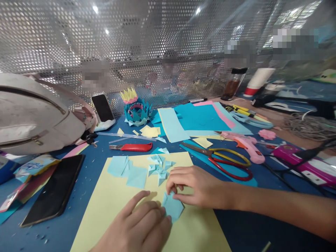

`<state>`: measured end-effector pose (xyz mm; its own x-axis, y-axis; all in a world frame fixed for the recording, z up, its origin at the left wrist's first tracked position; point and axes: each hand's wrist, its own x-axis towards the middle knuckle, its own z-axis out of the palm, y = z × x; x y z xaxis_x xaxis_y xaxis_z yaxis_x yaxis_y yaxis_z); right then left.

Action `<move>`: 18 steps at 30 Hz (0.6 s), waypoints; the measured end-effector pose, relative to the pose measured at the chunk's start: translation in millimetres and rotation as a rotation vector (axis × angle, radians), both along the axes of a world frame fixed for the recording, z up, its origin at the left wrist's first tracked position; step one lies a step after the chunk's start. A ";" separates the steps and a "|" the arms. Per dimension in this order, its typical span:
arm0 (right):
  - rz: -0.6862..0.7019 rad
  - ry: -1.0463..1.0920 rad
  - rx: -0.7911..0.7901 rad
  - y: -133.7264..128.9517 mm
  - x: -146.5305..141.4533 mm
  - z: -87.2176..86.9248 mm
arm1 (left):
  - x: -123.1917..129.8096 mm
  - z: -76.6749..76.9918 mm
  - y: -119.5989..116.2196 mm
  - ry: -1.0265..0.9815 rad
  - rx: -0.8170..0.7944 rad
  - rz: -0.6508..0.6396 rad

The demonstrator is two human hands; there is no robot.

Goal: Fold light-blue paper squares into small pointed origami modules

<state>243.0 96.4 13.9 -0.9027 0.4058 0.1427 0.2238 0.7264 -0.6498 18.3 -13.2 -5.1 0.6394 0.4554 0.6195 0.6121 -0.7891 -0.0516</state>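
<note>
A light blue piece of paper with folded corners lies on the large yellow sheet. My right hand pinches its top edge between thumb and fingers. My left hand rests at the paper's left edge, fingertips against it and index finger stretched out. Beyond my hands are several small folded light blue pieces. Flat light blue squares lie to their left, partly overlapping.
Scissors and a pink glue gun lie right, with cables beyond. A red cutter is behind the yellow sheet. A black phone lies left, near a bag. A paper flower stands at the back.
</note>
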 end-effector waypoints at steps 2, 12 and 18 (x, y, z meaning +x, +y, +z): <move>0.000 0.010 -0.006 1.0 0.4 -0.7 | -2.0 -1.1 1.3 -0.060 -0.025 -0.019; 0.282 0.142 -0.177 1.4 0.1 -6.1 | -11.2 -5.6 2.5 0.073 -0.110 -0.035; 0.175 0.116 -0.108 1.5 0.5 -3.4 | -11.4 -21.1 1.9 0.026 -0.129 -0.066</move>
<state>243.5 97.9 10.5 -0.9406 0.2635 0.2142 0.0200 0.6727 -0.7397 6.9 -11.3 -26.3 0.6855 0.4867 0.5416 0.5588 -0.8285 0.0373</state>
